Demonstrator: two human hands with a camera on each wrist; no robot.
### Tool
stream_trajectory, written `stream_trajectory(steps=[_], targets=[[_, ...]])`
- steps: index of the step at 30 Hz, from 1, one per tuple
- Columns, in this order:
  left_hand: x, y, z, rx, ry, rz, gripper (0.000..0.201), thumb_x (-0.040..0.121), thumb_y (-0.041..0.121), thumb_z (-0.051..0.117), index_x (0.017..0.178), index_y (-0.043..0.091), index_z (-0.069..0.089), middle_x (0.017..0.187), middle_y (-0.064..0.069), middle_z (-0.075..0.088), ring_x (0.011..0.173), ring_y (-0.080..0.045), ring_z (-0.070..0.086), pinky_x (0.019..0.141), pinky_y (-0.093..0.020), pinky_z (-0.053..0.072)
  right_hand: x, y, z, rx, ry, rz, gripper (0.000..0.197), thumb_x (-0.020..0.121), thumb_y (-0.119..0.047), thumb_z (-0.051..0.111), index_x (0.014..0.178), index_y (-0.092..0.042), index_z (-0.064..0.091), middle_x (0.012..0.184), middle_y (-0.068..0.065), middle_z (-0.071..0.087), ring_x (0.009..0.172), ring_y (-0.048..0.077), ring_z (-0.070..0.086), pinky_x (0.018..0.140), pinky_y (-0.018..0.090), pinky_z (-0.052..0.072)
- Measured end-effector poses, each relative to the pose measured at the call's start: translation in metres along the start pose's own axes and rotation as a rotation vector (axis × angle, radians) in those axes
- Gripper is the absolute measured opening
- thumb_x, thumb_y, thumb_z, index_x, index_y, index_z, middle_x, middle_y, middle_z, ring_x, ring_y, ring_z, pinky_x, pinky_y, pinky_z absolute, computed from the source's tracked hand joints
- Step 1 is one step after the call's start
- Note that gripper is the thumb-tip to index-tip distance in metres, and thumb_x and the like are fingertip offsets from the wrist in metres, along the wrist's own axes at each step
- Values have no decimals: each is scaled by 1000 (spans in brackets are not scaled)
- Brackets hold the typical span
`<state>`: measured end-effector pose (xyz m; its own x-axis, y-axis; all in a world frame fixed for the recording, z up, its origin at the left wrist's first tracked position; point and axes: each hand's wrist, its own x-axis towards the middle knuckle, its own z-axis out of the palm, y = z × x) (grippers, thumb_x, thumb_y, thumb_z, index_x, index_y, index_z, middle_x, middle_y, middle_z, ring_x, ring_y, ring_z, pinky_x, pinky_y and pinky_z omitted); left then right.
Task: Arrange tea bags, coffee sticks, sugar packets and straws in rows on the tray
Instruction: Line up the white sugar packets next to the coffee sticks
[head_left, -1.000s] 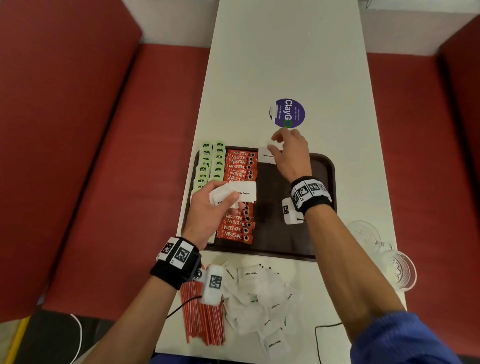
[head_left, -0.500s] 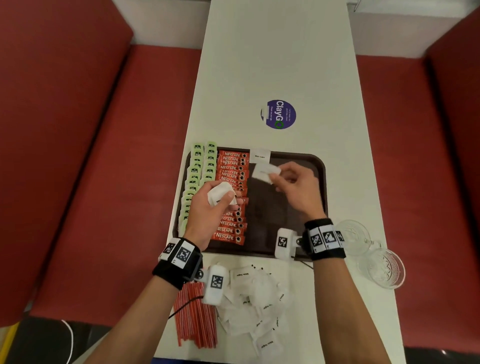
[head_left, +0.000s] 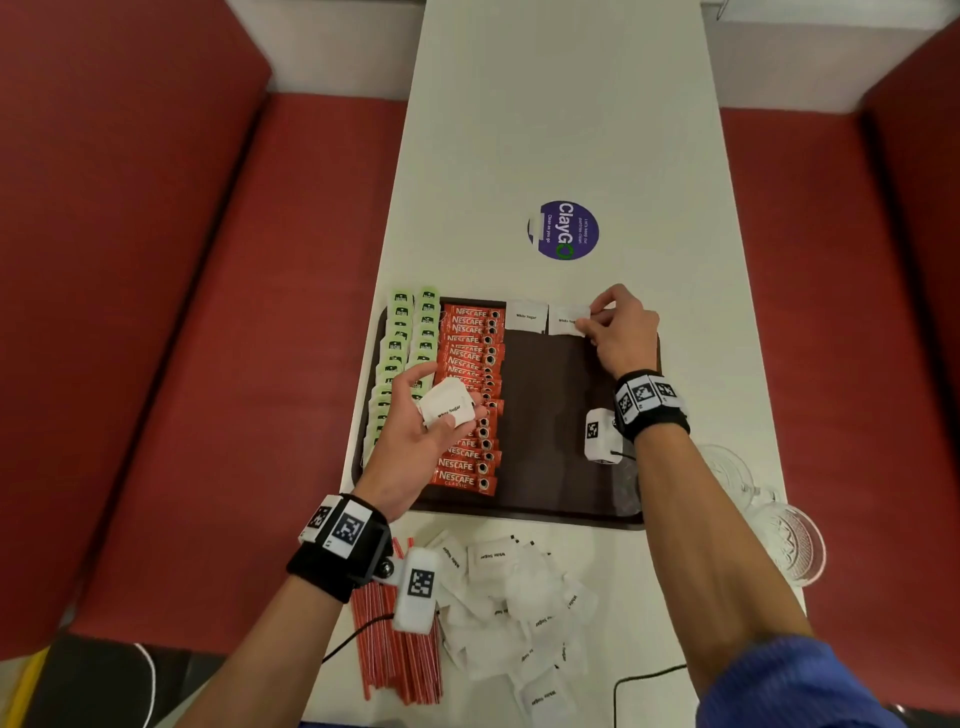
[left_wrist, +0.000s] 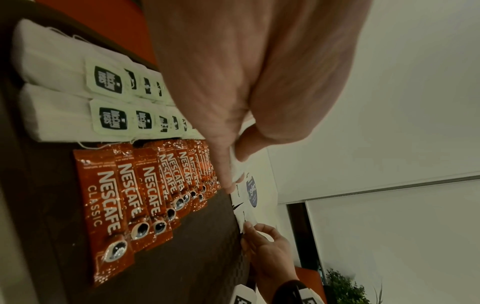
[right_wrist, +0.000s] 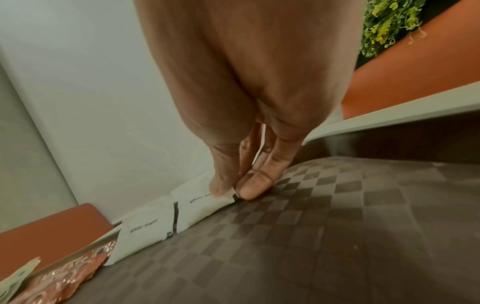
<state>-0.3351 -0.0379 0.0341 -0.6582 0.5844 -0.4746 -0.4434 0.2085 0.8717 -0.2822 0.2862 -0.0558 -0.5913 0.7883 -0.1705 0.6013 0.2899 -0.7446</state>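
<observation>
A dark tray (head_left: 550, 426) holds two rows of green-tagged tea bags (head_left: 402, 345) at its left and a row of red coffee sticks (head_left: 470, 395) beside them. One white sugar packet (head_left: 526, 315) lies at the tray's far edge. My right hand (head_left: 592, 317) pinches a second sugar packet (head_left: 567, 319) (right_wrist: 205, 205) just right of it, low on the tray. My left hand (head_left: 447, 410) hovers over the coffee sticks and grips a small stack of sugar packets (head_left: 448, 408). Loose sugar packets (head_left: 514, 608) and red straws (head_left: 395, 649) lie on the table near me.
Two glass cups (head_left: 784, 535) stand on the white table (head_left: 561, 130) right of the tray. A round purple sticker (head_left: 566, 230) lies beyond the tray. Red benches (head_left: 182, 312) flank the table. A thin black cable (head_left: 644, 675) runs by my right forearm.
My right hand took a packet from the left hand's stack and carried it to the tray's far edge, beside the first packet. The left hand stayed over the coffee sticks.
</observation>
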Motion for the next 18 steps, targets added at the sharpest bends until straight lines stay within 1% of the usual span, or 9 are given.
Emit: stream_trajectory(steps=[2,4,7,8,10,12,14,16,18], targets=[[-1,-1,-1,3,-8,7,65,105,-10,54,153,31,35,131,-20,72,123,-28,73,115,-49,50,1,2,4,-24,13,6,28,86,-20,88,93,-22,61,77,0,77,84,31,75,90,50,61],[-1,-2,-2,-3,-2,10,63,105,-7,58,150,33,42,135,-20,69,123,-30,73,114,-51,52,0,0,6,-30,17,11,29,87,-21,87,95,-22,60,78,1,77,88,33,74,91,48,60],[-1,-1,-2,-55,16,15,58,102,-6,65,146,30,51,137,-19,67,122,-35,72,109,-53,56,-10,-14,-1,-54,36,6,31,92,-22,85,109,-13,60,89,7,77,92,26,66,89,39,54],[-1,-1,-1,-72,21,24,57,100,-7,66,145,27,53,138,-19,67,122,-36,73,106,-51,58,-17,-21,-4,-68,66,-13,34,93,-25,86,111,-12,60,92,6,75,91,24,64,88,40,54],[-1,0,1,-109,29,46,54,99,-8,67,143,21,54,136,-20,68,118,-37,75,99,-44,63,-38,-38,-10,-25,88,-52,34,94,-35,85,108,-15,62,91,0,74,85,20,69,86,40,58],[-2,2,3,-137,34,66,50,99,-7,67,142,16,55,132,-19,72,113,-37,77,95,-40,64,-71,-55,-13,88,-39,-75,31,98,-50,78,104,-21,66,90,-7,76,81,12,74,82,34,62],[-2,4,7,-134,41,71,46,99,-6,69,139,12,56,125,-19,75,108,-37,78,92,-38,65,-107,-71,-10,198,-256,-95,30,102,-55,70,106,-26,72,92,-6,80,80,10,78,79,32,66],[0,4,11,-88,46,65,43,98,-2,72,136,10,56,117,-17,79,102,-36,80,88,-35,66,-135,-79,-4,316,-419,-112,23,106,-44,70,109,-22,76,98,-4,81,84,12,79,77,34,68],[4,3,14,-15,47,61,40,97,3,76,132,8,57,111,-13,81,97,-34,81,84,-33,66,-148,-79,0,416,-465,-104,15,106,-31,73,107,-17,78,99,0,80,87,15,79,75,33,67]])
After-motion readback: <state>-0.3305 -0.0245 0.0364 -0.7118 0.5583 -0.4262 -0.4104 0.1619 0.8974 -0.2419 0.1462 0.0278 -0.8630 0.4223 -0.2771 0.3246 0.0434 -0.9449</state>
